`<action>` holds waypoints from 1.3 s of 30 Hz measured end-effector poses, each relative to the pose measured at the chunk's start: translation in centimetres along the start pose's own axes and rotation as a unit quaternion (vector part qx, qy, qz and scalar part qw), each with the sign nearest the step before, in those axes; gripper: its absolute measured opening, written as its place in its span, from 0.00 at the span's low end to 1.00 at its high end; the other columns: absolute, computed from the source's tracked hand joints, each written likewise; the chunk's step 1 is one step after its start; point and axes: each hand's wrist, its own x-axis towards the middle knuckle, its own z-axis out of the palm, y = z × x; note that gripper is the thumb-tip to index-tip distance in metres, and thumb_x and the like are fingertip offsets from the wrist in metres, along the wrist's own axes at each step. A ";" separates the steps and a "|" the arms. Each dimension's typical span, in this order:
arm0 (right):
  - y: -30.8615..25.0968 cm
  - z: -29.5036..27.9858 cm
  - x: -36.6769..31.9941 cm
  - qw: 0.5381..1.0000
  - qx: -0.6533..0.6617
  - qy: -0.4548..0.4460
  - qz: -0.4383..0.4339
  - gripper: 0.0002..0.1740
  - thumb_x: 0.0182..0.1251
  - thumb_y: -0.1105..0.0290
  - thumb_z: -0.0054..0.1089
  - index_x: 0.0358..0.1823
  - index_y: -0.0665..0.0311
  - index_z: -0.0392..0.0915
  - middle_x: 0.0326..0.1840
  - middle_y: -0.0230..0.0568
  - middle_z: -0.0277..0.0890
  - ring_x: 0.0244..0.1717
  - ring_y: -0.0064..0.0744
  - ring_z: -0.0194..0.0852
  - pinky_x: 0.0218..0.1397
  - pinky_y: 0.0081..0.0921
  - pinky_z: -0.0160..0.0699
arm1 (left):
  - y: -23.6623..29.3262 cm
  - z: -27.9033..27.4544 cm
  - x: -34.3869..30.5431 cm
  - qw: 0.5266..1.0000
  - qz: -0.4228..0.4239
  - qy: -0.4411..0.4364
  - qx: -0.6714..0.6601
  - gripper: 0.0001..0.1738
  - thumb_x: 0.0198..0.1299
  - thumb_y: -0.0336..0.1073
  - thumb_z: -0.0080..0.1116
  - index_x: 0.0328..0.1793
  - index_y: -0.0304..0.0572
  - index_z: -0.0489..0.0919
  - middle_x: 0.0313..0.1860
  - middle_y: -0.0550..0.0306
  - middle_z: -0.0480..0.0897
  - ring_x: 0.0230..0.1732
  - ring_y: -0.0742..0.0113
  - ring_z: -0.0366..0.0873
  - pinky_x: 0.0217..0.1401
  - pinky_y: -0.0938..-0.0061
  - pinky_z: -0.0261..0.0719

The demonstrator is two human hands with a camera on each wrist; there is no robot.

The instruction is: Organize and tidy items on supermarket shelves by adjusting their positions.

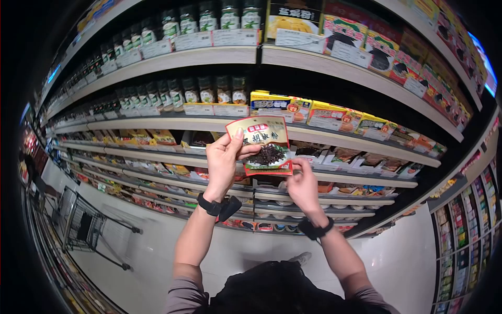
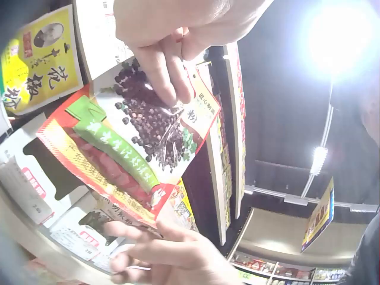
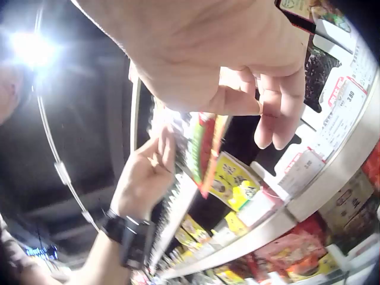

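Note:
Upright in front of the shelves is a red-edged packet of black pepper powder point(image 1: 273, 137), with peppercorns pictured on its front. My left hand point(image 1: 224, 157) pinches it by its left side, thumb across the front. In the left wrist view the fingers of that hand point(image 2: 184, 29) lie over the printed peppercorns. The right hand point(image 1: 303, 186) is at the packet's lower right corner, fingers loosely bent. From the left wrist, these right fingers point(image 2: 157, 252) show spread beside the packet's bottom edge. In the right wrist view nothing shows between the right hand's point(image 3: 208, 65) fingers.
Spice jars point(image 1: 214, 91) line the shelves at left, with yellow boxes point(image 1: 282, 107) beside them. Yellow spice packets point(image 2: 44, 62) and white price tags point(image 3: 341, 104) stand close to the hands. A shopping cart point(image 1: 86, 225) is on the floor point(image 1: 157, 251) at left.

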 end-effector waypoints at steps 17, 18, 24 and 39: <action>1.2 -3.9 -6.5 0.964 0.186 -0.064 0.180 0.14 0.74 0.62 0.66 0.44 0.69 0.88 0.34 0.26 0.83 0.32 0.11 0.67 0.35 0.16 0.67 | -8.7 -1.9 -8.5 0.922 -0.289 -0.166 0.198 0.14 0.72 0.39 0.63 0.54 0.35 0.83 0.33 0.61 0.87 0.15 0.82 0.73 0.17 0.85 0.69; 1.6 -4.0 -6.7 0.966 0.173 -0.073 0.179 0.14 0.74 0.62 0.66 0.45 0.69 0.88 0.34 0.27 0.84 0.32 0.12 0.68 0.36 0.16 0.68 | -9.7 -2.3 -9.1 0.930 -0.277 -0.165 0.178 0.12 0.72 0.39 0.63 0.51 0.36 0.84 0.30 0.62 0.85 0.16 0.82 0.73 0.17 0.85 0.69; 1.9 -4.8 -7.4 0.991 0.080 -0.105 0.017 0.14 0.71 0.70 0.68 0.54 0.69 0.82 0.38 0.30 0.85 0.36 0.14 0.74 0.43 0.22 0.76 | -11.3 -3.9 -10.9 0.947 -0.238 -0.152 0.156 0.11 0.71 0.36 0.64 0.41 0.34 0.86 0.23 0.61 0.83 0.20 0.80 0.76 0.23 0.82 0.74; 0.0 -6.1 -12.4 0.982 -0.125 -0.074 -0.120 0.22 0.61 0.81 0.64 0.58 0.65 0.82 0.50 0.50 0.87 0.46 0.45 0.90 0.46 0.31 0.88 | -11.7 -3.9 -13.6 0.957 -0.187 -0.220 0.018 0.21 0.67 0.23 0.63 0.66 0.29 0.79 0.58 0.49 0.85 0.49 0.69 0.87 0.53 0.74 0.87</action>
